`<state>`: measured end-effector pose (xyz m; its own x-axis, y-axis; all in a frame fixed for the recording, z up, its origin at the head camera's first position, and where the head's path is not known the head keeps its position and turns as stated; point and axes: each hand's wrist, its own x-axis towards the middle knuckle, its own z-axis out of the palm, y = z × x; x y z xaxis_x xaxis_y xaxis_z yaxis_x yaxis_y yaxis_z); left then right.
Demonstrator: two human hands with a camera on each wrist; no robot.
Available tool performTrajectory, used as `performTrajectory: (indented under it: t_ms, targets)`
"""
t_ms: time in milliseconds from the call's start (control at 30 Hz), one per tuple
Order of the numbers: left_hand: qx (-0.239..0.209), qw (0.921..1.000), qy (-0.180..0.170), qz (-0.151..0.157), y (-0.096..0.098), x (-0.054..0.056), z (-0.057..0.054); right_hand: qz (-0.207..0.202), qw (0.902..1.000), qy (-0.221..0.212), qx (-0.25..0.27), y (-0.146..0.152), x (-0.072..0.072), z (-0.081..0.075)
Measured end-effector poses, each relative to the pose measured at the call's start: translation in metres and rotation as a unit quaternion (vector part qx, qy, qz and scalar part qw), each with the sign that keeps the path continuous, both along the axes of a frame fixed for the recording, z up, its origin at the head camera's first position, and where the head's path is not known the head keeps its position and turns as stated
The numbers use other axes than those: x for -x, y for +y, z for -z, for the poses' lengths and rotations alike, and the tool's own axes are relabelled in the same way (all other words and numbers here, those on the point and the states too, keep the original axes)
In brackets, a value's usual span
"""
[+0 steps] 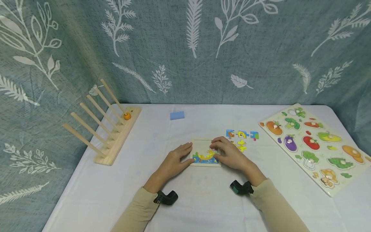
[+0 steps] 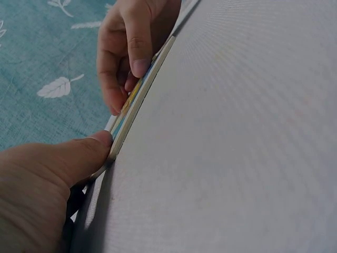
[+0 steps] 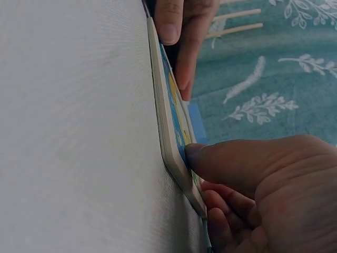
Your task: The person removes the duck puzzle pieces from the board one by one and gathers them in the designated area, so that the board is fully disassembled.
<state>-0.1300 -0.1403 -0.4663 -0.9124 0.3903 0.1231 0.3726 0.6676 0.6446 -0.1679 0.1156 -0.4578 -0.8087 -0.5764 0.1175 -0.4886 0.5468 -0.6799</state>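
Note:
A small wooden jigsaw board (image 1: 202, 140) lies flat on the table, its lower part filled with blue and yellow pieces. My left hand (image 1: 174, 161) rests along the board's left side, thumb at the near corner and fingers reaching toward the far corner. Over the right side, my right hand (image 1: 230, 154) bends its fingers and thumb around a jigsaw piece (image 1: 214, 149) at the picture's edge, mostly covered by the fingers. In the right wrist view, the right thumb (image 3: 210, 158) presses on the picture. Loose jigsaw pieces (image 1: 242, 134) lie just beyond the right hand.
To the left stands a wooden rack (image 1: 121, 137) of slanting pegs with an orange bead (image 1: 127, 116) on one. A blue block (image 1: 177, 115) lies toward the back. On the right is a large vegetable peg puzzle (image 1: 316, 161). A patterned curtain (image 1: 185, 77) hangs behind the table.

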Motion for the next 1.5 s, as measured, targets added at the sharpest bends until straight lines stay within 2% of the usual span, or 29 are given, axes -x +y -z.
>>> performTrajectory:
  t_ms: [167, 567, 900, 1033, 1233, 1333, 1400, 1500]
  targets:
    - [-0.005, 0.9999, 0.009, 0.002, 0.0005, -0.0002, -0.0006, 0.000, 0.9999, -0.003, 0.012, 0.0000, 0.0006, 0.0007]
    - [-0.003, 0.9999, 0.012, -0.003, 0.0011, 0.0011, 0.0024, -0.015, 0.9997, 0.018, 0.003, 0.0045, 0.0005, -0.0034]
    - [-0.004, 0.9998, 0.017, -0.002, 0.0008, -0.0005, 0.0000, 0.013, 0.9997, -0.021, 0.005, 0.0016, 0.0000, -0.0041]
    - [-0.008, 0.9999, 0.015, -0.002, 0.0002, -0.0012, -0.0006, 0.010, 0.9992, -0.035, 0.014, -0.0007, -0.0012, -0.0064]
    - [-0.014, 0.9983, 0.056, 0.010, -0.0011, -0.0007, 0.0030, 0.001, 0.9994, -0.030, 0.013, -0.0008, -0.0011, -0.0053]
    - [-0.010, 0.9987, 0.050, 0.008, -0.0006, -0.0005, 0.0025, -0.007, 0.9998, -0.017, 0.007, -0.0003, -0.0011, -0.0053]
    - [-0.013, 0.9994, 0.032, 0.006, 0.0002, -0.0003, 0.0007, -0.011, 0.9999, -0.009, 0.004, -0.0001, -0.0013, -0.0058]
    - [-0.010, 0.9996, 0.027, 0.004, 0.0009, -0.0005, -0.0006, -0.005, 0.9998, -0.014, 0.014, 0.0000, -0.0017, -0.0065]
